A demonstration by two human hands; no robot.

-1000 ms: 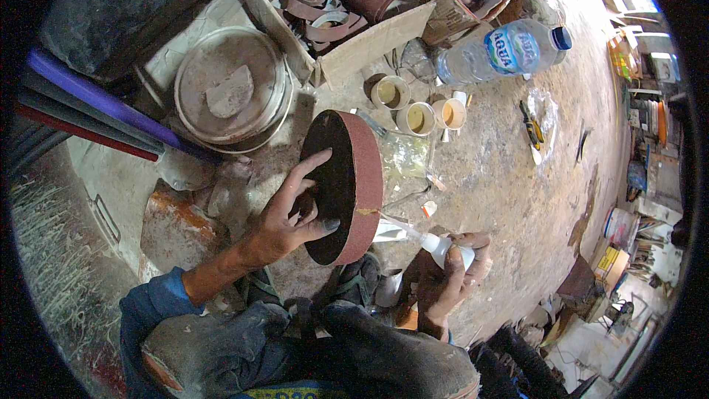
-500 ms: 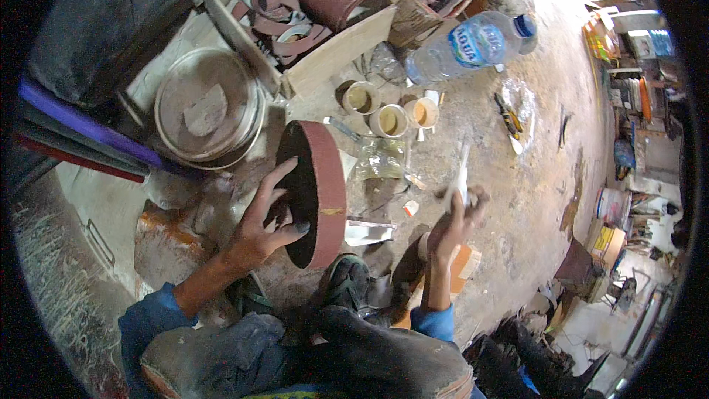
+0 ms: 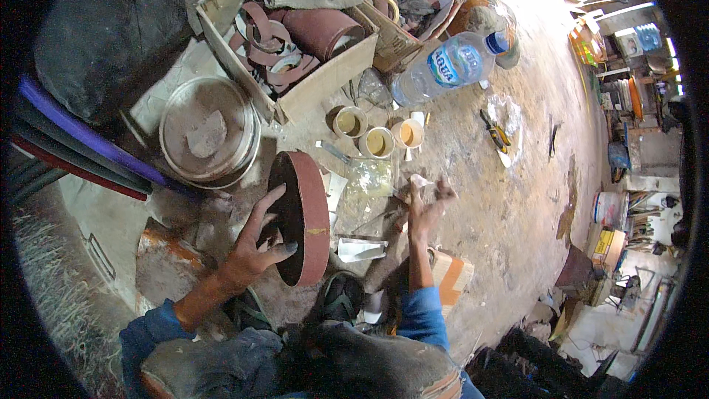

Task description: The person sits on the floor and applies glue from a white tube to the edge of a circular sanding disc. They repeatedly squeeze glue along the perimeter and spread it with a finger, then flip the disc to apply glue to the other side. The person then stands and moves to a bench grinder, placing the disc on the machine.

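My left hand [image 3: 255, 247] grips the near rim of a loop of reddish-brown sandpaper [image 3: 316, 225], fingers inside and thumb at its edge. The loop stands upright, its dark inner side facing left, with a yellowish mark on the outer face. Out over the floor is my right hand [image 3: 427, 210], smeared by motion. At its fingertips shows a small white bottle [image 3: 419, 179], whose shape is blurred here. Beyond the hands stand three small cups [image 3: 377, 142] with yellowish contents. A clear plastic sheet [image 3: 371, 177] lies before them.
A wooden box [image 3: 325, 70] of sandpaper loops stands at the back, beside a water bottle [image 3: 450, 66]. Left of the loop is a round lidded tin [image 3: 207, 129]. Pliers [image 3: 496, 133] lie on the right, a cardboard piece [image 3: 449, 273] near my right forearm.
My right hand has moved left, and the white bottle's thin nozzle no longer points plainly upward. My left hand still holds the sandpaper loop. The whole view has shifted slightly.
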